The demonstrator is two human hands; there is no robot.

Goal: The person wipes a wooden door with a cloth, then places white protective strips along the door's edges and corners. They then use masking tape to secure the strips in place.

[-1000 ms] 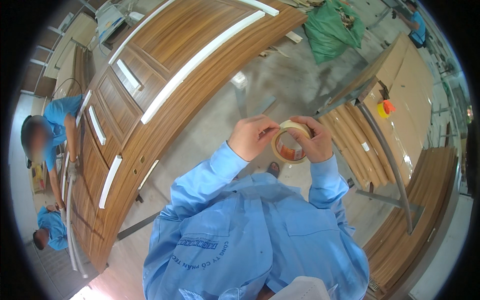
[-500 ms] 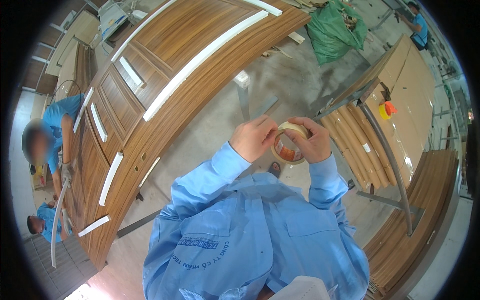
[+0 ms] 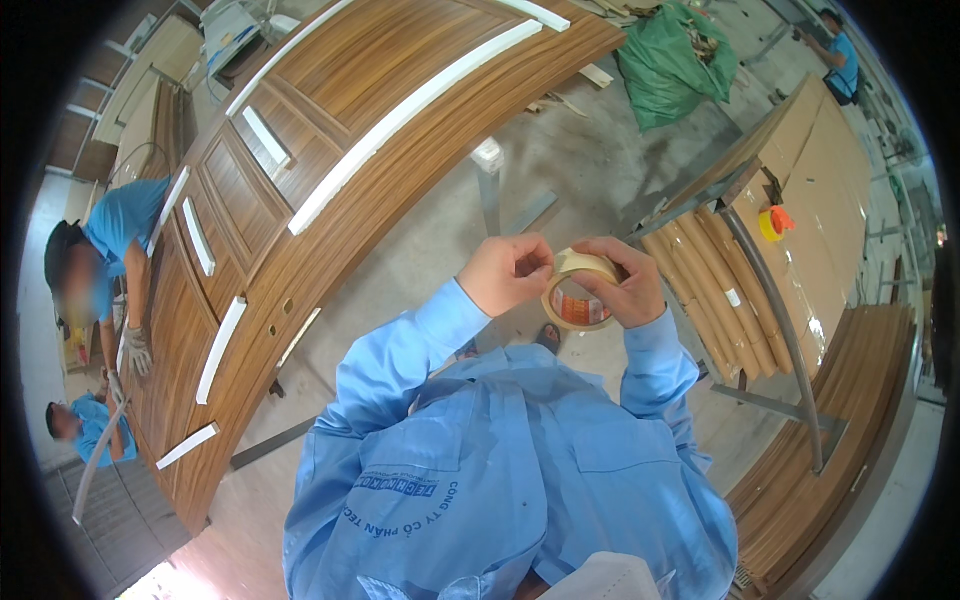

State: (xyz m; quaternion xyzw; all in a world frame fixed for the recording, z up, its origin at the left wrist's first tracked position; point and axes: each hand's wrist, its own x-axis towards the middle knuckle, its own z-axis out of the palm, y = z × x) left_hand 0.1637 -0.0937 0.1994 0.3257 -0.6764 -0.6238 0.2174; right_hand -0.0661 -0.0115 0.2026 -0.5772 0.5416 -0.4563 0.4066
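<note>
My right hand (image 3: 634,284) grips a roll of cream masking tape (image 3: 583,264) in front of my chest, thumb inside and fingers round the outside. At the roll's left edge my left hand (image 3: 508,274) is closed, thumb and forefinger pinched against the tape. Whether a loose tape end lies between those fingertips is too small to tell. To the left lies a large brown wood-grain door panel (image 3: 345,235) with raised frames and two round holes. Several white strips (image 3: 420,125) lie along its edges and across its face.
Two co-workers (image 3: 115,245) in blue shirts stand at the panel's far left, one with gloved hands on it. On the right is a rack of cardboard-wrapped boards (image 3: 812,190), with a yellow-and-red tape roll (image 3: 771,224) on top. A green sack (image 3: 668,75) stands at the back.
My left hand has shifted slightly left, its fingers still at the roll's edge. The roll has barely moved. The nearer co-worker's gloved hand has moved onto the panel.
</note>
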